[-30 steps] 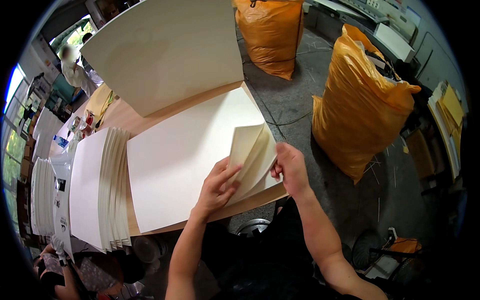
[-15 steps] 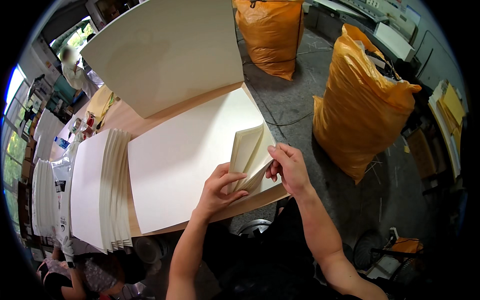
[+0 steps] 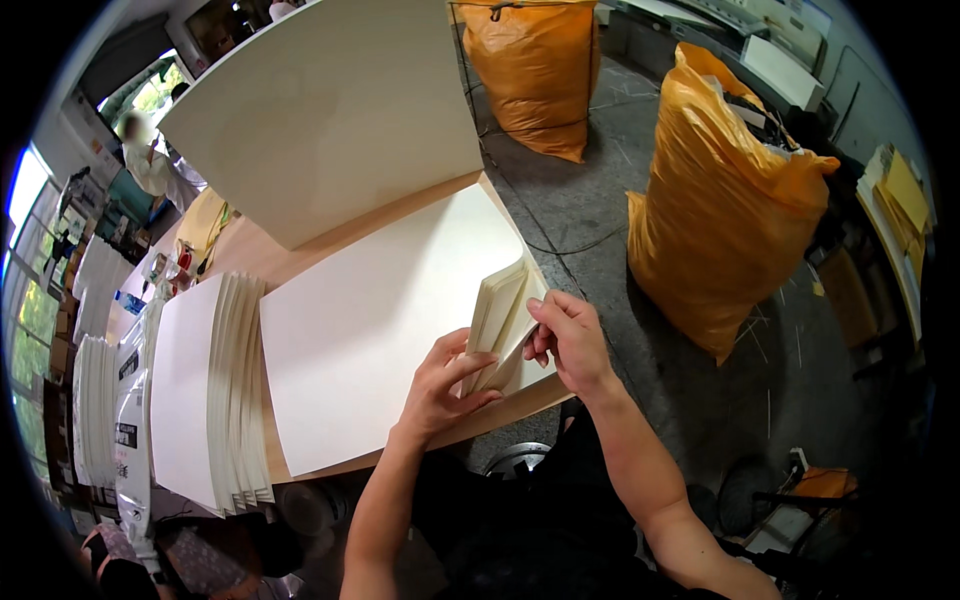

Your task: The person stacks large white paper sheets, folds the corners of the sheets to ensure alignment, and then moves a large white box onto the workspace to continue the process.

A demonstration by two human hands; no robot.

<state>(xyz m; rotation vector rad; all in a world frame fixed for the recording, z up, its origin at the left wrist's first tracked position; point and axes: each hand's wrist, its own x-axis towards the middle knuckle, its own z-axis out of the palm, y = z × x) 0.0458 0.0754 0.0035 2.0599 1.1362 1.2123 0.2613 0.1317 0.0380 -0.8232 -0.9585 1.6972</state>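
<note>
A stack of large white paper sheets point(image 3: 370, 330) lies on the wooden table, and its near right corner is curled up and back in a thick fold point(image 3: 497, 310). My left hand point(image 3: 445, 380) is closed round the left side of that fold, thumb low and fingers against the bent sheets. My right hand point(image 3: 568, 340) pinches the sheet edges at the right of the fold between thumb and curled fingers. How many sheets it pinches is hidden.
Left of the stack lies a fanned pile of white sheets point(image 3: 185, 390), then a plastic-wrapped package point(image 3: 133, 440). A big pale board point(image 3: 330, 110) stands upright behind. Orange sacks point(image 3: 730, 210) stand on the floor to the right. A person point(image 3: 150, 165) is at far left.
The view has shifted slightly. The curled corner shows more fanned layers, and my right hand has moved slightly left along the sheet edges. My left hand keeps its hold.
</note>
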